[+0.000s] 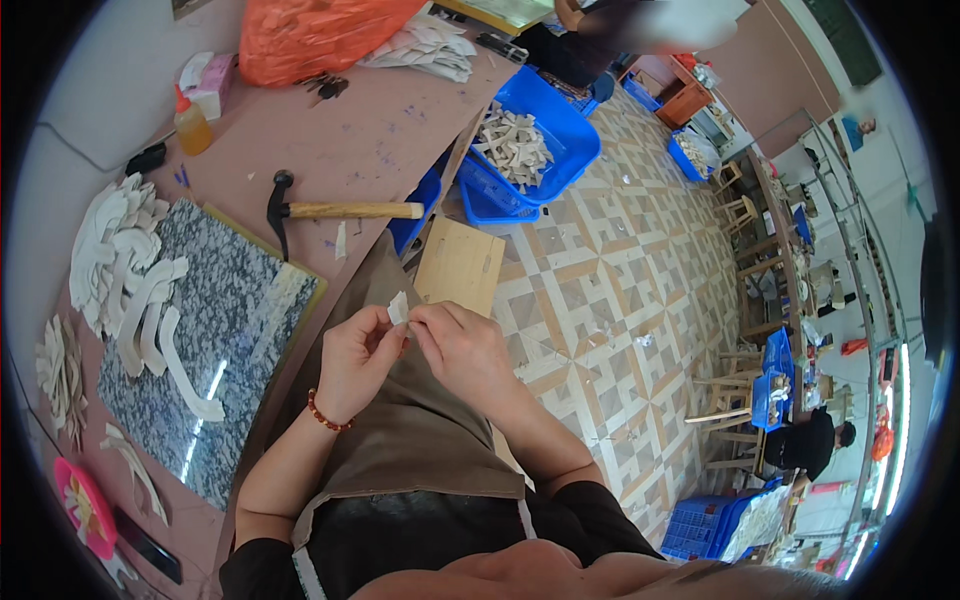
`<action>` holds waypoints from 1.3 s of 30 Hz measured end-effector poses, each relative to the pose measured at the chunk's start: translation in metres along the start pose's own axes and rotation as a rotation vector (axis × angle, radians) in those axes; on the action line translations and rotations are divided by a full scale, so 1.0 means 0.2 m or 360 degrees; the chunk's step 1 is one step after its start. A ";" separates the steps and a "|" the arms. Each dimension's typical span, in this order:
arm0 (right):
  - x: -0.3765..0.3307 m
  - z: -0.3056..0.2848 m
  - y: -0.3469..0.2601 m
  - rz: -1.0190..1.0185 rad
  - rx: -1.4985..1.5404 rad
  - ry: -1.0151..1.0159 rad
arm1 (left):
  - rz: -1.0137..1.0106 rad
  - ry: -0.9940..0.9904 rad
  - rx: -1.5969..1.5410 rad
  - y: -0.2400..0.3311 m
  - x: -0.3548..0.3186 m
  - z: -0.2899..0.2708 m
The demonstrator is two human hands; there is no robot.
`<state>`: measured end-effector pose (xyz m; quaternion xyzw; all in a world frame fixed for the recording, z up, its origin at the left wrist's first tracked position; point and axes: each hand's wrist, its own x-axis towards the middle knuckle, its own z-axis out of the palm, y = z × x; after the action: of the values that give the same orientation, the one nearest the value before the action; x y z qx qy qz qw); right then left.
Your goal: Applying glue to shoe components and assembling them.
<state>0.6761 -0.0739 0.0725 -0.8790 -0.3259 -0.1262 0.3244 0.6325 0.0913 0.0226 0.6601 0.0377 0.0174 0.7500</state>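
Note:
Above my lap, my left hand (358, 360) and my right hand (462, 350) meet, both closed in a pinch on a small white strip (398, 307). The strip's upper end stands out above the fingertips, while its lower part is hidden between them. A brown apron (395, 430) covers my lap beneath the hands. To the left, several curved white strips (182, 365) lie on a speckled granite slab (240, 330), beside a heap of similar pieces (110, 240). A hammer (350, 210) with a wooden handle rests just beyond the slab.
On the table stand a glue bottle (192, 122) and an orange-red plastic bag (310, 40). A pink dish (82, 508) and a phone (148, 545) lie near left. Right of the table are a wooden board (460, 262) and a blue basket (572, 150) of pale pieces. Other people work farther off.

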 end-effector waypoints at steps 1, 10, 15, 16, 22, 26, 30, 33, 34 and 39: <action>0.00 0.01 -0.02 -0.0037 -0.0107 -0.0094 | 0.0081 0.0039 0.0140 0.02 -0.02 -0.01; 0.17 0.07 -0.09 -0.0329 -0.0178 -0.0446 | 0.0217 0.0352 0.0614 0.10 -0.08 -0.13; 0.28 0.10 -0.10 -0.0396 -0.0022 -0.0452 | 0.0290 0.0524 0.0516 0.10 -0.05 -0.17; 0.29 0.10 -0.09 -0.0390 0.0042 -0.0458 | 0.0216 0.0527 0.0457 0.10 -0.04 -0.16; 0.37 0.16 0.06 -0.0352 0.0232 -0.0514 | 0.0117 0.0515 0.0236 0.00 0.05 -0.17; 0.43 0.20 0.13 -0.0362 0.0338 -0.0457 | 0.0064 0.0574 0.0022 0.04 0.10 -0.13; 0.55 0.17 0.15 -0.0222 0.0681 -0.0560 | 0.0084 0.0625 -0.0154 0.08 0.14 -0.13; 0.66 0.21 0.17 -0.0266 0.0892 -0.0773 | 0.0068 0.0698 -0.0079 0.10 0.10 -0.12; 0.67 0.23 0.20 -0.0370 0.0873 -0.0921 | 0.0103 0.0761 -0.0051 0.11 0.07 -0.12; 0.68 0.17 0.26 -0.0110 0.1050 -0.1564 | 0.0450 0.0985 0.0520 0.17 0.06 -0.11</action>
<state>0.8130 -0.0147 0.0811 -0.6760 -0.4883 0.3931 0.3872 0.6436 0.1182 0.0534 0.7333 0.1735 0.3131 0.5781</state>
